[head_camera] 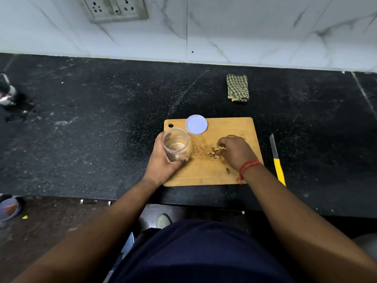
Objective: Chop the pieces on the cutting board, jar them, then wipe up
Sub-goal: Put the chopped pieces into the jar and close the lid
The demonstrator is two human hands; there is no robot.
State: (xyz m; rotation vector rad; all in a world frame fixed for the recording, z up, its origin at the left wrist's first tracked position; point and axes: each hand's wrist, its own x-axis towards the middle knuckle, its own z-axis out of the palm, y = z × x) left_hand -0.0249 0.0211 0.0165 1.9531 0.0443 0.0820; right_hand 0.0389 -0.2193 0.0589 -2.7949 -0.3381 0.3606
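Partly, chopped pieces [215,153] hidden under right hand [236,153].

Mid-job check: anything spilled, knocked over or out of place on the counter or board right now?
Nothing serious. Fine crumbs are scattered over the cutting board, and one stray piece lies apart from the pile by the right hand. The jar in the left hand looks upright; lid, knife and cloth lie undisturbed.
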